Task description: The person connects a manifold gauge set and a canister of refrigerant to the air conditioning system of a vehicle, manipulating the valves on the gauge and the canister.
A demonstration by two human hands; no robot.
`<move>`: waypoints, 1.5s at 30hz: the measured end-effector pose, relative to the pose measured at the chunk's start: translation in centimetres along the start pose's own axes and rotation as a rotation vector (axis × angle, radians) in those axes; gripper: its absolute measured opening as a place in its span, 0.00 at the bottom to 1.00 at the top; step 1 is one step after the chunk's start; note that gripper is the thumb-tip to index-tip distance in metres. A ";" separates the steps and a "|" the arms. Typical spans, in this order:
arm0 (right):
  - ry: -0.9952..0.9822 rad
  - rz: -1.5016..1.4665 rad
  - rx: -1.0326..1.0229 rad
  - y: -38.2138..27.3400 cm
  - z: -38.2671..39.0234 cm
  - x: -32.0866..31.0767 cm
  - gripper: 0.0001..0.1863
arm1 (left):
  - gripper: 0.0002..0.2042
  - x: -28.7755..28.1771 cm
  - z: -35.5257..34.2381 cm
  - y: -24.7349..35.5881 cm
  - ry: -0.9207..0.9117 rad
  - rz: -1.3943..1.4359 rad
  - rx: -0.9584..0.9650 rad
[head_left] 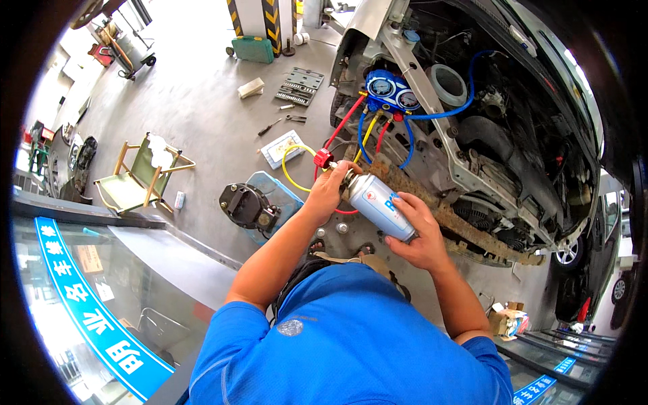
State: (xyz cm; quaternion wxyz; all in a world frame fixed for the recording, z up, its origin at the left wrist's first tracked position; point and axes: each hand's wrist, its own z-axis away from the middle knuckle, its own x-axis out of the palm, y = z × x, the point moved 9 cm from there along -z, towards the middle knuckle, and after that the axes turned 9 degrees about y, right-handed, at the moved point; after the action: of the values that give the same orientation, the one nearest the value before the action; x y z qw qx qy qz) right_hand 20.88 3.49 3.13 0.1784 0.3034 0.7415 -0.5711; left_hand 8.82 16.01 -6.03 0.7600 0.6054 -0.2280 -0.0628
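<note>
Light-blue cylindrical metal can (pixel 376 201) slants, neck to 10 o'clock, base to 4, between left hand (pixel 327 190) pinching the neck end, right hand (pixel 422 237) clasping the base.

you are in a car repair workshop. right in front of you stands a car (pixel 442 138) with its engine bay (pixel 503 135) exposed and its nose stripped back to a rusty crossbeam (pixel 472 236). a blue manifold gauge set (pixel 388 94) with coloured hoses (pixel 432 117) rests at its front. on the grey floor (pixel 202 88) ahead of you lie an open socket set (pixel 300 86), pliers (pixel 295 119) and a screwdriver (pixel 270 127), and a green tool case (pixel 254 49) stands by a pillar with black-and-yellow hazard stripes (pixel 271 23). off to your right you have another, dark car (pixel 594 250); at your lower left, a glass panel bears a blue lettered strip (pixel 94 317).
</note>
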 end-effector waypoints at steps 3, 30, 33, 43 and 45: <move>0.053 0.098 -0.010 -0.9 0.0 -0.1 0.35 | 0.19 -0.7 -0.5 -0.3 0.001 0.008 0.017; 0.024 -0.490 0.837 6.6 9.8 7.5 0.35 | 0.20 -2.7 1.7 -14.0 -0.049 -0.025 -0.292; 0.032 -0.270 0.692 4.9 9.0 5.9 0.44 | 0.19 -1.9 2.8 -14.1 0.029 0.031 -0.364; 0.007 0.306 0.092 1.1 4.5 2.2 0.35 | 0.26 -2.1 0.6 -14.5 0.043 -0.130 -0.260; 0.039 0.154 0.213 2.2 4.0 1.5 0.36 | 0.26 -2.1 0.4 -13.9 0.030 -0.115 -0.261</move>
State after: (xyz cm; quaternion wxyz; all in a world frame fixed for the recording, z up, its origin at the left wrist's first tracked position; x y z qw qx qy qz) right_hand 20.86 0.36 -0.55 0.1740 0.3880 0.6544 -0.6253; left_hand 9.25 12.83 -19.76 0.8307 0.5145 -0.1715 -0.1260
